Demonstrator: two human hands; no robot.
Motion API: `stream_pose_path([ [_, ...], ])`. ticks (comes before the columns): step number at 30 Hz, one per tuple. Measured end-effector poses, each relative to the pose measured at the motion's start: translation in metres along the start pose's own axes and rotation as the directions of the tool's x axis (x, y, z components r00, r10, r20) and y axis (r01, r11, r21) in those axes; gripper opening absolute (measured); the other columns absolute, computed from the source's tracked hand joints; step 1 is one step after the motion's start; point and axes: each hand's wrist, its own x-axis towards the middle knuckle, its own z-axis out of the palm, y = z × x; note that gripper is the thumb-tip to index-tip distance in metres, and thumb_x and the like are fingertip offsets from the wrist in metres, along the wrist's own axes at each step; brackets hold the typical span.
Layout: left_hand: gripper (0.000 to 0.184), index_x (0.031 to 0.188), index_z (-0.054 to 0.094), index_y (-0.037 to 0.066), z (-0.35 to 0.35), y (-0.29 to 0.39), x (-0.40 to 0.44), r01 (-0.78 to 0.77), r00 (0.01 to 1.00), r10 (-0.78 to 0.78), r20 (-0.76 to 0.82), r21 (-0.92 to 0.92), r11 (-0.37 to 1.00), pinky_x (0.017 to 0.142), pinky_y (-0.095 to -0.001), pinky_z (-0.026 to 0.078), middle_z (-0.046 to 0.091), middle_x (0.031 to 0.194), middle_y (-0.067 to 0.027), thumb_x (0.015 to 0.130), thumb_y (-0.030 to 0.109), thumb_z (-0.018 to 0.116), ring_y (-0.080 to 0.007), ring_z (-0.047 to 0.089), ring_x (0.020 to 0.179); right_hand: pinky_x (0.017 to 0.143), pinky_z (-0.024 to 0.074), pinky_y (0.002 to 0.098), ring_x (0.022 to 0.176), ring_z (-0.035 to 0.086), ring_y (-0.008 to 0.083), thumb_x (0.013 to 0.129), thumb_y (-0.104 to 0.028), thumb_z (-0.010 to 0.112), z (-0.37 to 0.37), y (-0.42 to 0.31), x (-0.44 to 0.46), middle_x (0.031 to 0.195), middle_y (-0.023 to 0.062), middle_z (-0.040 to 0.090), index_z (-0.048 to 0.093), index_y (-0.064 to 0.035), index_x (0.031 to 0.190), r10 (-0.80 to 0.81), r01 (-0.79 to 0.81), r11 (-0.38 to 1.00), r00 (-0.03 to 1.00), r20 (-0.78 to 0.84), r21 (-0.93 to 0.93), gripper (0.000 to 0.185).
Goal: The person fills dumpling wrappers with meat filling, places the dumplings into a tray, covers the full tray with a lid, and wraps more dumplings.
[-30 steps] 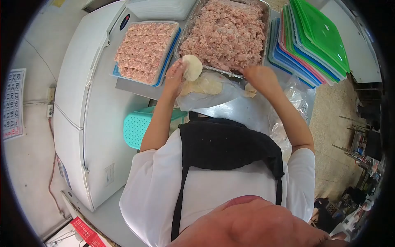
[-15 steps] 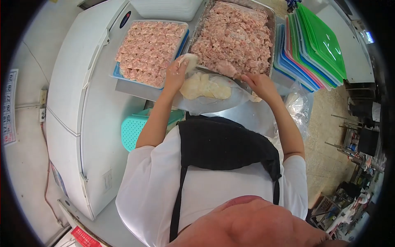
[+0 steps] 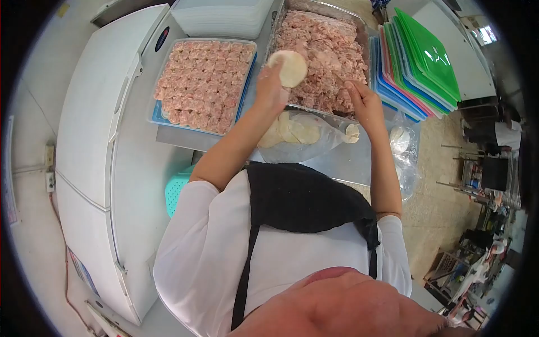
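Note:
A round pale wrapper [image 3: 293,68] lies on the fingers of my left hand [image 3: 272,87], over the near left corner of the metal tray [image 3: 314,110] of minced meat [image 3: 323,48]. My right hand [image 3: 365,103] is closed at the tray's right side, gripping a thin tool whose far end reaches into the meat. More wrappers [image 3: 292,130] lie in a clear plastic bag just below the tray. A single wrapper [image 3: 352,133] rests to the right of them. Rows of meat-filled pieces [image 3: 202,81] fill a shallow container on the left.
Stacked coloured lids [image 3: 429,62] stand right of the meat tray. White containers [image 3: 219,19] are stacked at the back left. A white freezer [image 3: 92,123] runs along the left side. A teal basket [image 3: 175,194] sits below the table edge, and a clear bag [image 3: 401,140] hangs at the right.
My left hand has moved right, bringing the wrapper over the meat tray's corner. My right hand has shifted slightly right and up. The camera view has shifted a little.

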Motion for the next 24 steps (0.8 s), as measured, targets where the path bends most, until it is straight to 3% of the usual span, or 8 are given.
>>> stream_pose_path([
  [2,0.03,0.12,0.049,-0.001,-0.02,0.012,0.01,-0.068,0.998,0.069,-0.017,0.026,0.997,0.09,-0.0374,0.052,0.059,0.116,-0.0134,0.094,0.014,0.056,-0.0246,0.06,0.106,0.065,0.0486,0.0408,0.073,0.063,0.0323,0.092,-0.031,0.056,-0.005,0.023,-0.009,0.082,0.0147,0.066,0.067,-0.0037,0.09,0.072,-0.054,0.985,0.992,0.103,-0.163,0.029],
  [5,0.031,0.119,0.049,0.0,-0.048,0.027,0.012,-0.108,0.991,0.117,-0.069,0.124,0.986,0.09,-0.0372,0.051,0.059,0.116,-0.0131,0.093,0.015,0.057,-0.0242,0.06,0.106,0.065,0.0493,0.0431,0.075,0.064,0.0327,0.09,-0.031,0.057,-0.02,0.042,-0.026,0.078,0.0124,0.065,0.067,-0.0071,0.084,0.076,0.163,0.831,0.914,0.399,-0.533,0.027],
  [8,0.034,0.12,0.05,-0.001,-0.073,0.032,0.007,-0.088,0.992,0.105,-0.066,0.216,0.972,0.088,-0.0346,0.051,0.059,0.116,-0.0127,0.094,0.019,0.057,-0.0221,0.061,0.103,0.063,0.0497,0.0436,0.073,0.064,0.0297,0.088,-0.032,0.058,-0.06,0.011,-0.015,0.074,0.0102,0.064,0.067,-0.0102,0.078,0.103,0.226,0.644,0.921,0.376,-0.73,0.026],
  [12,0.035,0.117,0.054,-0.001,-0.1,0.018,0.0,-0.054,0.997,0.069,-0.016,0.459,0.887,0.084,-0.0315,0.05,0.062,0.112,-0.0124,0.095,0.025,0.055,-0.0194,0.061,0.099,0.059,0.0493,0.0426,0.069,0.065,0.0275,0.086,-0.033,0.058,-0.06,-0.007,0.003,0.074,0.0092,0.064,0.067,-0.0111,0.073,-0.068,0.319,0.62,0.932,0.356,-0.717,0.027],
  [17,0.036,0.112,0.06,-0.003,-0.083,0.021,-0.047,-0.229,0.917,-0.199,0.347,0.863,0.451,0.086,-0.0333,0.048,0.067,0.104,-0.0133,0.091,0.026,0.057,-0.0208,0.062,0.096,0.055,0.0483,0.0412,0.066,0.064,0.0277,0.086,-0.035,0.058,-0.034,0.037,-0.007,0.071,0.0083,0.063,0.067,-0.0108,0.071,0.009,0.462,0.536,0.833,0.553,-0.706,0.03],
  [21,0.037,0.115,0.06,-0.001,-0.086,0.003,-0.065,-0.382,0.878,-0.232,0.419,0.905,0.189,0.093,-0.034,0.044,0.064,0.114,-0.0153,0.09,0.025,0.058,-0.025,0.061,0.104,0.053,0.048,0.0422,0.064,0.064,0.0294,0.089,-0.036,0.055,-0.073,-0.004,0.014,0.068,0.0095,0.063,0.066,-0.0104,0.069,-0.183,0.461,0.655,0.865,0.466,-0.598,0.035],
  [23,0.038,0.117,0.059,-0.003,-0.086,-0.007,-0.068,-0.377,0.881,-0.235,0.41,0.91,0.174,0.095,-0.034,0.043,0.062,0.117,-0.0176,0.09,0.024,0.058,-0.0264,0.059,0.108,0.052,0.0478,0.0428,0.064,0.064,0.0302,0.09,-0.038,0.053,-0.067,0.009,0.023,0.066,0.0103,0.063,0.066,-0.0103,0.069,-0.308,0.479,0.705,0.871,0.383,-0.523,0.037],
  [24,0.038,0.117,0.058,-0.003,-0.085,-0.013,-0.07,-0.376,0.882,-0.237,0.406,0.912,0.166,0.096,-0.034,0.042,0.062,0.118,-0.0188,0.09,0.023,0.058,-0.027,0.058,0.11,0.052,0.0477,0.0431,0.063,0.064,0.0304,0.09,-0.038,0.053,-0.058,0.02,0.02,0.067,0.0106,0.063,0.066,-0.0104,0.07,-0.269,0.468,0.708,0.871,0.411,-0.528,0.037],
])
